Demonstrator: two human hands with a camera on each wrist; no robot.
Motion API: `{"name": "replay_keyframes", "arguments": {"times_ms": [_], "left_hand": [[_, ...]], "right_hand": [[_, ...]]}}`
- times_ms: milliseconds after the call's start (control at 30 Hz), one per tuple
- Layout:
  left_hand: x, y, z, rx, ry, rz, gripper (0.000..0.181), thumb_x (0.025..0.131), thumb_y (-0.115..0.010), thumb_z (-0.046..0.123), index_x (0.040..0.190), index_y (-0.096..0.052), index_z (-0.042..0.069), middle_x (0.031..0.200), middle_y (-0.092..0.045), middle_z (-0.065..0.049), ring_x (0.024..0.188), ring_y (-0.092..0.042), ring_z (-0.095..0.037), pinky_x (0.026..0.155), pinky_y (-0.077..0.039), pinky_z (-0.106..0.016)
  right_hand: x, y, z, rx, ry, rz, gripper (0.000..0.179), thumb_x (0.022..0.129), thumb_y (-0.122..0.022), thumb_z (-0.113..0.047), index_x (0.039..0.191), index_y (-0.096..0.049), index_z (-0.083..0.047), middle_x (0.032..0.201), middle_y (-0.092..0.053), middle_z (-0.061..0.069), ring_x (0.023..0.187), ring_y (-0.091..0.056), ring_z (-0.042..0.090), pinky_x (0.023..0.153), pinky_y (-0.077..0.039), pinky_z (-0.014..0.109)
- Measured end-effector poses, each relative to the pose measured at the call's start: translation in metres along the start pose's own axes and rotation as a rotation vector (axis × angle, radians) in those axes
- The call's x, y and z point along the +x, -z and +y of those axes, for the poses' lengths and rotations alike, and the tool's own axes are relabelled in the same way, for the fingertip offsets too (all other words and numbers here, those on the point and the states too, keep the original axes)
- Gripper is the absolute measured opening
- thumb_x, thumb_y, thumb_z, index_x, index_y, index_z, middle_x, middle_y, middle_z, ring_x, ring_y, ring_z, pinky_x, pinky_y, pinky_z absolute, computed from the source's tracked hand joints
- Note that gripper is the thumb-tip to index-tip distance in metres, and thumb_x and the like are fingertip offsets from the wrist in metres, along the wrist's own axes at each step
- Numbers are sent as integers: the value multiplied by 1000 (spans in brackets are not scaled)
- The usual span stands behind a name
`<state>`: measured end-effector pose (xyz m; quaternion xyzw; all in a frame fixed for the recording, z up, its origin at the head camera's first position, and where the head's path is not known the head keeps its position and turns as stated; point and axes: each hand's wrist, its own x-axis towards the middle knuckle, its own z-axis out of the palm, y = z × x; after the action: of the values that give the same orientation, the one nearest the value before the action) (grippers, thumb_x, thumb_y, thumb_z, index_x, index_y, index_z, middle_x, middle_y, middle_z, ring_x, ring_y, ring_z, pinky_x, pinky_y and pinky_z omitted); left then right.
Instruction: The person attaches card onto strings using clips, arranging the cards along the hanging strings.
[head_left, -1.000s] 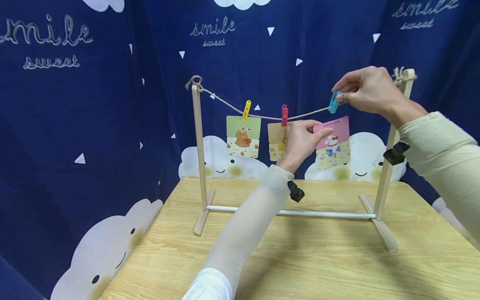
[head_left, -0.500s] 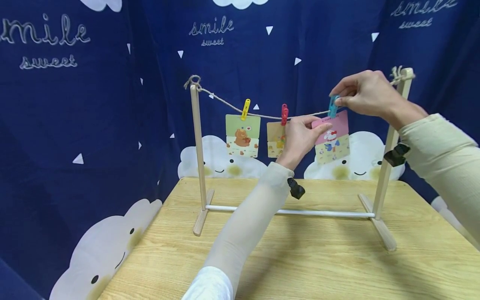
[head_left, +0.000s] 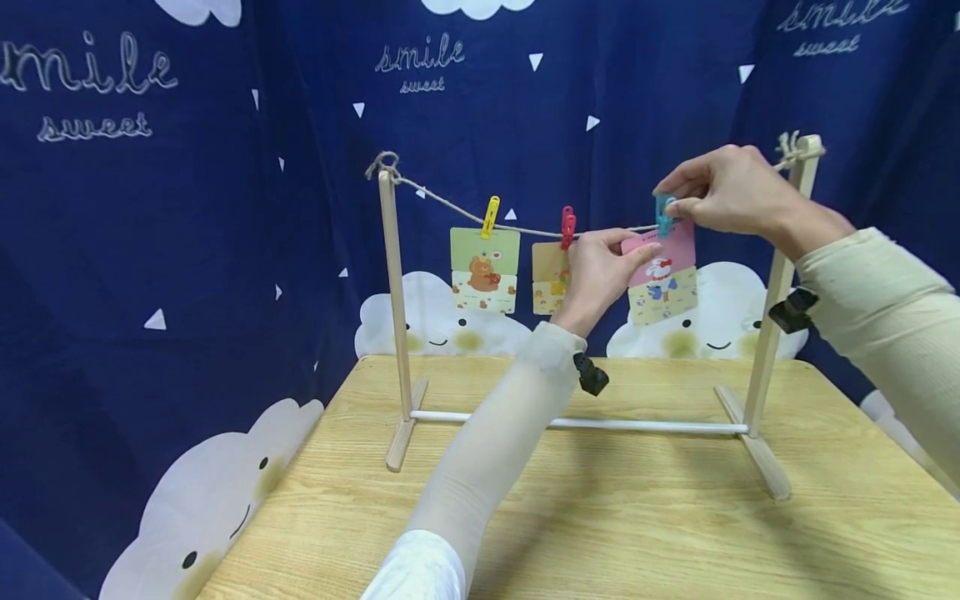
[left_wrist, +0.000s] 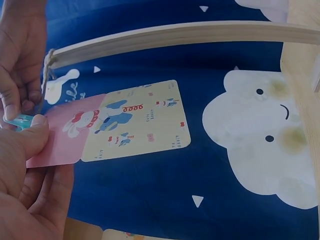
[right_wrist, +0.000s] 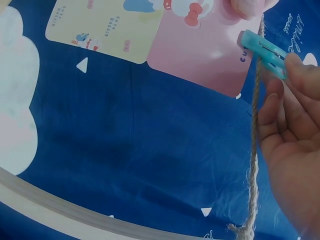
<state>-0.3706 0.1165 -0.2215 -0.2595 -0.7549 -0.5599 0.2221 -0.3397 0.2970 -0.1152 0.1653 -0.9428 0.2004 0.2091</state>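
My left hand (head_left: 600,271) pinches the upper left edge of a pink and yellow card (head_left: 662,287) with a rabbit picture, between thumb and fingers. A blue clothespin (head_left: 663,215) is held in my right hand (head_left: 738,190), between thumb and fingertips. In the right wrist view the tip of the clothespin (right_wrist: 265,52) overlaps the card's top edge (right_wrist: 220,60), right at the twine (right_wrist: 255,115). The left wrist view shows the card (left_wrist: 135,122) hanging below both hands, with most of the clothespin hidden behind my left thumb.
On the same twine hang a green bear card (head_left: 486,271) under a yellow clothespin (head_left: 491,218) and a tan card (head_left: 550,279) under a red clothespin (head_left: 567,227), partly behind my left hand. Wooden posts (head_left: 395,292) and a white bar (head_left: 645,426) stand on the table (head_left: 645,517).
The card has risen slightly toward the twine. My right hand has lowered the blue clothespin, so its tip now overlaps the card's top edge.
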Motion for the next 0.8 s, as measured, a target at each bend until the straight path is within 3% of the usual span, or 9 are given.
{"name": "replay_keyframes", "arguments": {"times_ms": [233,300,400,567,700,800], "left_hand": [[-3,2,0,-1,7,-1,20,89,-82,36,99,-81,19,68,-61,6,59,-53,-6,45,-34,-20],[-5,2,0,-7,6,-4,19,89,-82,37,98,-80,19,70,-63,8,61,-55,-5,47,-37,-19],[-8,3,0,-6,-15,5,20,90,-82,37,97,-79,19,73,-67,10,64,-61,-1,51,-45,-17],[-10,9,1,22,-57,68,20,91,-81,36,99,-79,18,83,-75,12,70,-66,6,60,-54,-15],[-12,16,4,19,-83,101,20,93,-80,31,104,-80,14,88,-77,8,73,-67,7,64,-55,-14],[-13,20,5,30,-96,105,19,94,-79,28,105,-80,12,90,-78,6,74,-68,7,65,-55,-13]], "right_hand": [[0,-1,-1,-13,8,-23,40,101,-67,-27,133,-69,-4,122,-72,24,104,-66,37,92,-55,57],[-1,-1,1,-13,3,-29,40,101,-67,-27,133,-69,-4,122,-72,24,104,-66,36,91,-56,55],[-2,-2,4,-18,2,-35,39,101,-67,-27,133,-69,-4,120,-72,23,103,-66,34,82,-59,39],[-3,-4,4,-25,11,-24,37,101,-66,-25,131,-70,-5,119,-74,21,101,-68,32,70,-50,16],[-3,-3,3,-15,7,-24,37,101,-66,-25,132,-69,-5,120,-73,21,102,-68,32,71,-51,16],[-3,-2,3,-10,4,-26,38,101,-67,-26,133,-69,-6,121,-73,21,103,-68,33,77,-56,25]]}}
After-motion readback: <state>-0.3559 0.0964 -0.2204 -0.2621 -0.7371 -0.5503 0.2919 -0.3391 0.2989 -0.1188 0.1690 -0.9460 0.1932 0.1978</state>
